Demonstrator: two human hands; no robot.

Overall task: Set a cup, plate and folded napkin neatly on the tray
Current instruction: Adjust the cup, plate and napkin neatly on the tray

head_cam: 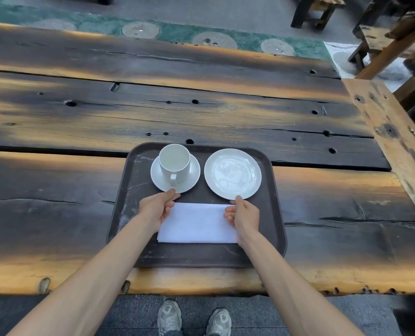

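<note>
A dark brown tray (273, 214) lies on the wooden table near its front edge. On its far left a white cup (175, 163) stands on a white saucer (191, 177), handle toward me. A white plate (233, 173) sits at the far right. A folded white napkin (198, 223) lies flat on the near half. My left hand (156, 209) pinches the saucer's near rim, its lower fingers over the napkin's left end. My right hand (244, 214) pinches the plate's near rim and covers the napkin's right end.
The table (201, 105) is of dark, scorched planks with holes and cracks. Wooden benches (381, 44) stand at the far right. A green patterned strip (177, 32) runs along the floor beyond the table. My shoes (194, 318) show below the table edge.
</note>
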